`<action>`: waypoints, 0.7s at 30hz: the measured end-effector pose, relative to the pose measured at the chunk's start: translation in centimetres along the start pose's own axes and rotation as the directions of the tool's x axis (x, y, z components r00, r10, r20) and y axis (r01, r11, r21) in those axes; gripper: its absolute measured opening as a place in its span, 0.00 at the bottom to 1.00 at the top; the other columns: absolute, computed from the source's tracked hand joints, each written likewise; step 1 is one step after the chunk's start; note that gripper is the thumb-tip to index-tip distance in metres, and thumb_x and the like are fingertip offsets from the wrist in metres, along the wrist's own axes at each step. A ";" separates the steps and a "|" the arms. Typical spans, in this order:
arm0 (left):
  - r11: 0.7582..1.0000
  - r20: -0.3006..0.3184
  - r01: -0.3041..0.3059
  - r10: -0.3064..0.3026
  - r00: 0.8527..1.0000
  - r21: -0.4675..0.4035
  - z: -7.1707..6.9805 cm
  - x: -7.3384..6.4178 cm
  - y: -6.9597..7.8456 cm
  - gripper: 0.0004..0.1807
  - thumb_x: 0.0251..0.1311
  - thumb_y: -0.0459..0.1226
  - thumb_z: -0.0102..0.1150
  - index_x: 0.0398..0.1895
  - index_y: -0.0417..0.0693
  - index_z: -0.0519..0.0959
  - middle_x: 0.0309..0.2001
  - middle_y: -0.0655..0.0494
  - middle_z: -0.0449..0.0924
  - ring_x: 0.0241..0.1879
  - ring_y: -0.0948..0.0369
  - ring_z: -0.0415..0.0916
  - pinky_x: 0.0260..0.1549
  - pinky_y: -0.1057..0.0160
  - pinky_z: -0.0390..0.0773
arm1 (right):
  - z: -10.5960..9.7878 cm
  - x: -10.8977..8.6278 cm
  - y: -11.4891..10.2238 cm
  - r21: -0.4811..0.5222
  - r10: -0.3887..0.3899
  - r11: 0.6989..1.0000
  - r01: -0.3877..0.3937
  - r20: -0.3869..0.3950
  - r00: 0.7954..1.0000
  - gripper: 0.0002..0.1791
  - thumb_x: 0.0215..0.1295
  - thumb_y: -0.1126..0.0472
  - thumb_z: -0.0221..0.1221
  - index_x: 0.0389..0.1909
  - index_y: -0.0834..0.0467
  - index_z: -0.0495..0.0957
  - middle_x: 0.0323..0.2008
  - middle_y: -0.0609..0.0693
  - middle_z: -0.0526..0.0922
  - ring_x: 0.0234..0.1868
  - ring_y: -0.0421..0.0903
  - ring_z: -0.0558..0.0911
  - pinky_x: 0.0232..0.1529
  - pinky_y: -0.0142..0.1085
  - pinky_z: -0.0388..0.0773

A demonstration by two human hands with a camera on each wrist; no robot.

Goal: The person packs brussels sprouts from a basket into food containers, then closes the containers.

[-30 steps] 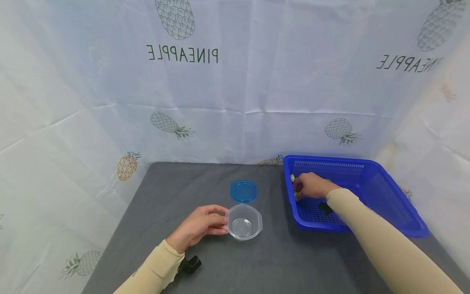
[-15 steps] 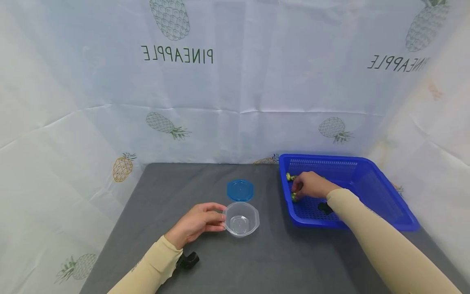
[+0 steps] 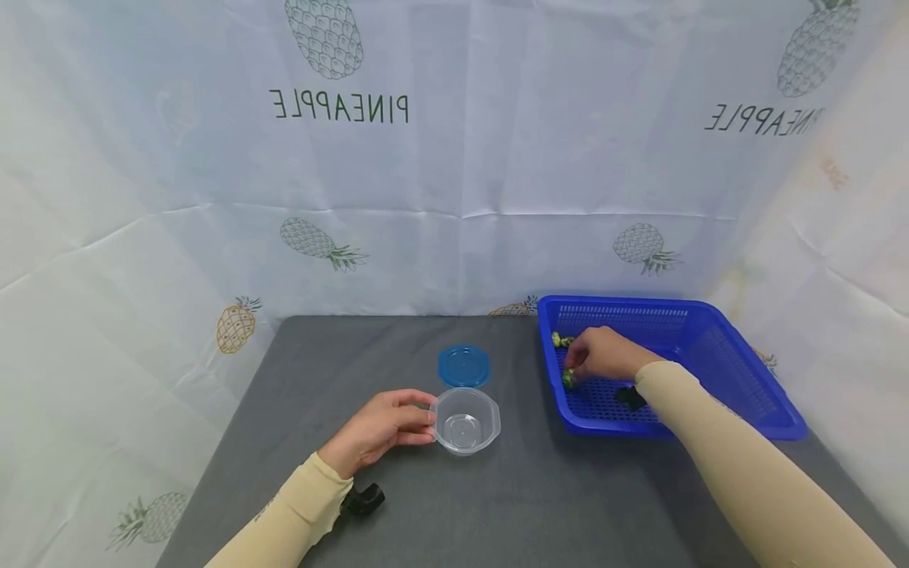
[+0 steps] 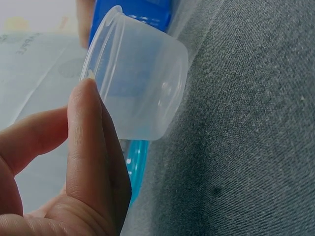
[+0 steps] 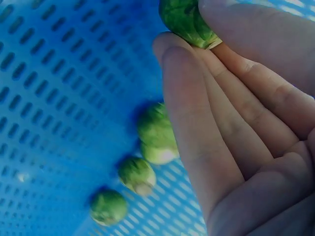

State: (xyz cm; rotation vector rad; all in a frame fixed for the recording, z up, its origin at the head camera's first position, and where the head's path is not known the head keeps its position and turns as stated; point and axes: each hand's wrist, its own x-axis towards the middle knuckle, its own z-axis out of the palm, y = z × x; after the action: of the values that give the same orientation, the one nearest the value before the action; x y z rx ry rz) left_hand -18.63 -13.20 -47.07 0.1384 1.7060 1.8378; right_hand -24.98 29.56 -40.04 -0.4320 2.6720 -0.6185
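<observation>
On the left, my left hand (image 3: 387,426) pinches the rim of a clear plastic tub (image 3: 465,438) by its near-left edge. The left wrist view has the fingertips right at the rim of the tub (image 4: 142,78), which looks bare inside from above. My right hand (image 3: 604,353) reaches into a blue plastic basket (image 3: 746,347). Between its thumb and fingers it holds a green Brussels sprout (image 5: 187,22), low by the basket's left wall. Several more Brussels sprouts (image 5: 137,176) lie on the basket floor beside the fingers, partly hidden by them.
A round blue lid (image 3: 464,366) lies on the grey table (image 3: 355,355) just behind the tub. A pineapple-print curtain (image 3: 454,158) stands behind and at both sides. The basket fills the table's right end, its walls rising around my right hand.
The whole head view has drifted slightly, so things appear a little further left. My right hand has lifted slightly in the basket, and the sprout at its fingertips shows more. The left hand keeps its grip.
</observation>
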 end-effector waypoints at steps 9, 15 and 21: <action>1.000 0.010 -0.021 0.021 1.000 0.000 0.0 0.7 0.2 0.30 0.72 0.34 0.69 0.75 0.40 0.74 0.50 0.38 0.89 0.39 0.61 0.90 0.50 0.59 0.92 | -3.2 -3.1 -2.5 0.034 0.031 0.999 -0.025 -0.186 0.982 0.11 0.72 0.54 0.71 0.51 0.51 0.91 0.49 0.49 0.93 0.47 0.46 0.90 0.54 0.54 0.89; 1.000 -0.006 -0.016 0.016 1.000 -0.002 -0.1 1.0 0.2 0.30 0.72 0.31 0.67 0.76 0.43 0.75 0.55 0.36 0.86 0.39 0.61 0.90 0.49 0.59 0.93 | -2.2 -3.6 -6.7 0.049 0.003 0.999 0.009 -0.236 0.972 0.11 0.73 0.55 0.70 0.52 0.52 0.91 0.47 0.48 0.93 0.49 0.47 0.90 0.54 0.52 0.89; 1.000 0.004 -0.008 0.008 1.000 -0.004 -0.3 1.1 0.2 0.30 0.71 0.31 0.68 0.75 0.43 0.76 0.54 0.38 0.88 0.40 0.61 0.90 0.49 0.58 0.93 | 0.3 -2.9 -10.8 0.069 -0.043 0.996 0.065 -0.277 0.960 0.09 0.71 0.58 0.72 0.50 0.52 0.91 0.44 0.45 0.93 0.48 0.45 0.90 0.53 0.50 0.90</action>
State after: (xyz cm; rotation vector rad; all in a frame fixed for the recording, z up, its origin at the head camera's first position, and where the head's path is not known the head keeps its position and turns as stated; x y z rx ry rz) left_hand -19.76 -12.94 -47.29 0.1479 1.7018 1.8455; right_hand -20.00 21.26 -34.38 -0.4260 2.8931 -0.8522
